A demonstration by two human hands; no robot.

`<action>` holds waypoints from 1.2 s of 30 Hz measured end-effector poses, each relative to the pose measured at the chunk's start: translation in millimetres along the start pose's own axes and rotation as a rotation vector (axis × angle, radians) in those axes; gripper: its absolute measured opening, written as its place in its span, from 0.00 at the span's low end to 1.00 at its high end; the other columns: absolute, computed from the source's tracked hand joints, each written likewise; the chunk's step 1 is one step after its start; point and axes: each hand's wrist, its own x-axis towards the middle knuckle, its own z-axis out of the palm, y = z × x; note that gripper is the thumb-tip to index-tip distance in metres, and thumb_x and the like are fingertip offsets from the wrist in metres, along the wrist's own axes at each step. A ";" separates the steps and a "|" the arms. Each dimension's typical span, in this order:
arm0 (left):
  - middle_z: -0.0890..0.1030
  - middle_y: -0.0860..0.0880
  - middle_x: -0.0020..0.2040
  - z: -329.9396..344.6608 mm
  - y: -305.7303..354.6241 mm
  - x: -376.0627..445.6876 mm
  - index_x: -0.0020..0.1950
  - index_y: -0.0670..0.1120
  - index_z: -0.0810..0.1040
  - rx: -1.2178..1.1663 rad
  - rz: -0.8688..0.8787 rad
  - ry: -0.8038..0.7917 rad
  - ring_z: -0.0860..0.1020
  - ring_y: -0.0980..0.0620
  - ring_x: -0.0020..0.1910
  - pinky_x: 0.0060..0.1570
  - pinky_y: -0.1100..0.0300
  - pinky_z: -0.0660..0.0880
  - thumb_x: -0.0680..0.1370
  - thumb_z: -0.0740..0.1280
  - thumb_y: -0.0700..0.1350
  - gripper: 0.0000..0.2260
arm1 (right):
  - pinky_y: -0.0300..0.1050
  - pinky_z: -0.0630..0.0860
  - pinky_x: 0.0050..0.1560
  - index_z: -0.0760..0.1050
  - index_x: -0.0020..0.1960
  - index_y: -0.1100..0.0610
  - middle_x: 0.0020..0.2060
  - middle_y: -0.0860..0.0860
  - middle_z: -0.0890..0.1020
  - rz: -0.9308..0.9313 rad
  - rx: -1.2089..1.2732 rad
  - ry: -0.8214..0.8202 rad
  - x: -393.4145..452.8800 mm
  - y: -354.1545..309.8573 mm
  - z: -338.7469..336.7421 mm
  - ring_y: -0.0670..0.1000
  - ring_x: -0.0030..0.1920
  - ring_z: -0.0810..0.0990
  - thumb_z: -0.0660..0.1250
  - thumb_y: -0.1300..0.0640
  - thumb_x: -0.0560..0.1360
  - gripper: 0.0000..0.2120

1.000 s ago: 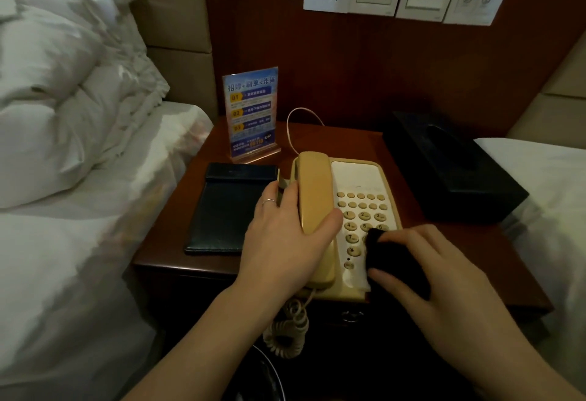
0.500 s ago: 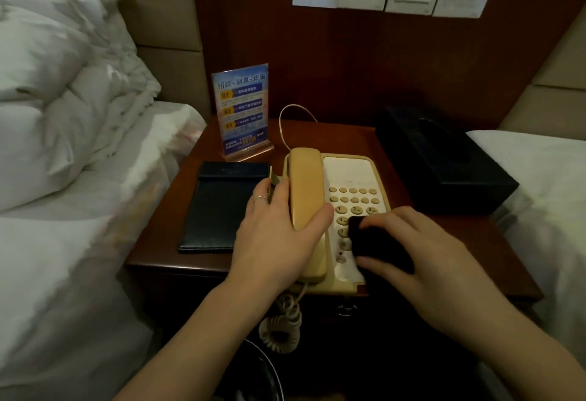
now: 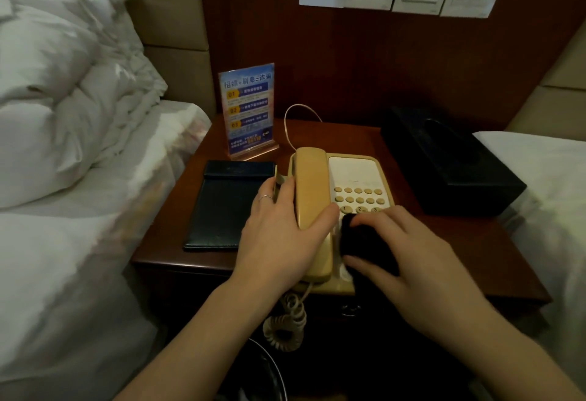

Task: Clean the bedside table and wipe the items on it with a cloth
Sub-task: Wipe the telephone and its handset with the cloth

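Nearest, coiled cord (image 3: 287, 326) dangling off the tabletop (image 3: 165, 253) edge. Left hand (image 3: 279, 229) wrapped round the handset (image 3: 310, 207), pinning it on the telephone (image 3: 353, 175); right hand (image 3: 409, 258) curled over the dark cloth (image 3: 361, 239), pressed on the lower keypad. Best to keep the handset clamped, rub lightly between buttons. Beyond, black folder (image 3: 226, 207) left, sign stand (image 3: 249, 109) behind, tissue box (image 3: 450, 159) right, yet to be wiped
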 end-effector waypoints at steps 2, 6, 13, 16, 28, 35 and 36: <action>0.53 0.55 0.81 0.5 -0.7 -0.2 0.81 0.57 0.54 -0.002 0.008 0.007 0.58 0.49 0.79 0.73 0.43 0.64 0.75 0.59 0.72 0.39 | 0.33 0.71 0.55 0.65 0.68 0.39 0.61 0.36 0.67 -0.049 0.015 0.053 2.7 -5.6 10.9 0.39 0.61 0.69 0.65 0.41 0.75 0.23; 0.53 0.55 0.81 0.0 0.3 0.1 0.81 0.56 0.54 0.008 0.001 0.001 0.58 0.49 0.79 0.74 0.43 0.64 0.75 0.59 0.72 0.39 | 0.35 0.73 0.58 0.63 0.68 0.37 0.62 0.35 0.66 -0.021 0.020 0.009 -1.8 3.9 1.4 0.38 0.62 0.67 0.65 0.40 0.75 0.23; 0.52 0.55 0.81 -1.2 -0.6 -0.6 0.82 0.57 0.53 0.002 0.008 -0.013 0.57 0.49 0.79 0.74 0.42 0.63 0.75 0.59 0.72 0.40 | 0.36 0.75 0.57 0.60 0.62 0.30 0.58 0.30 0.63 0.064 0.058 -0.120 -6.3 17.4 -23.4 0.38 0.61 0.69 0.63 0.36 0.71 0.22; 0.53 0.55 0.81 -0.7 -1.4 -0.1 0.81 0.57 0.54 -0.004 0.013 -0.005 0.58 0.49 0.79 0.73 0.43 0.64 0.75 0.59 0.72 0.39 | 0.33 0.71 0.59 0.61 0.68 0.35 0.60 0.33 0.63 0.012 0.000 -0.058 2.9 0.0 -4.9 0.37 0.61 0.66 0.64 0.40 0.76 0.23; 0.51 0.56 0.81 -1.2 0.2 -0.8 0.81 0.56 0.53 0.007 -0.003 -0.014 0.57 0.49 0.79 0.75 0.42 0.63 0.75 0.59 0.72 0.40 | 0.35 0.76 0.53 0.61 0.58 0.28 0.57 0.29 0.66 0.081 0.100 -0.146 -7.1 30.2 -32.2 0.38 0.59 0.71 0.62 0.33 0.67 0.20; 0.53 0.56 0.81 -0.3 0.0 -0.6 0.81 0.57 0.54 0.002 -0.003 -0.004 0.58 0.49 0.79 0.74 0.42 0.63 0.75 0.59 0.72 0.39 | 0.29 0.69 0.52 0.63 0.66 0.35 0.59 0.33 0.64 -0.063 0.020 0.014 7.0 9.8 1.8 0.35 0.58 0.64 0.65 0.39 0.74 0.22; 0.53 0.56 0.81 -0.4 0.4 -0.2 0.81 0.57 0.54 0.004 -0.008 -0.004 0.58 0.49 0.79 0.74 0.42 0.63 0.75 0.59 0.72 0.39 | 0.31 0.71 0.54 0.63 0.65 0.34 0.59 0.33 0.65 -0.051 0.044 0.010 6.2 12.4 0.0 0.36 0.59 0.65 0.66 0.40 0.74 0.22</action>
